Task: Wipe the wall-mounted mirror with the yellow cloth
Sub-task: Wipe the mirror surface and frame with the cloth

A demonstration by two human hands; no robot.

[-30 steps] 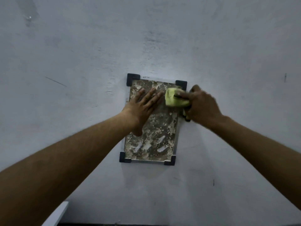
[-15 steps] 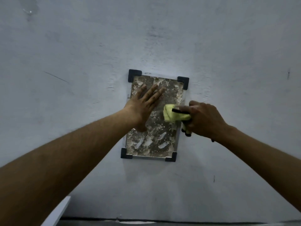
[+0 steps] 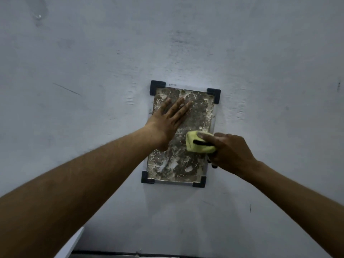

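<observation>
A small rectangular mirror [image 3: 199, 112] with black corner brackets hangs on the pale wall; its surface is heavily blotched and corroded. My left hand [image 3: 167, 121] lies flat on the mirror's upper left part, fingers spread. My right hand [image 3: 230, 151] grips a folded yellow cloth [image 3: 197, 144] with a black strip across it and presses it against the mirror's right side, a little below its middle. The cloth's right half is covered by my fingers.
The grey-white wall [image 3: 93, 71] fills the view, with a few scuff marks and a small fixing at the top left [image 3: 39, 16]. A white edge [image 3: 70, 244] shows at the bottom left, and a dark floor line runs along the bottom.
My right hand has slid the yellow cloth down the mirror's right side, from the top right corner to below the middle. My left hand has stayed flat in place.
</observation>
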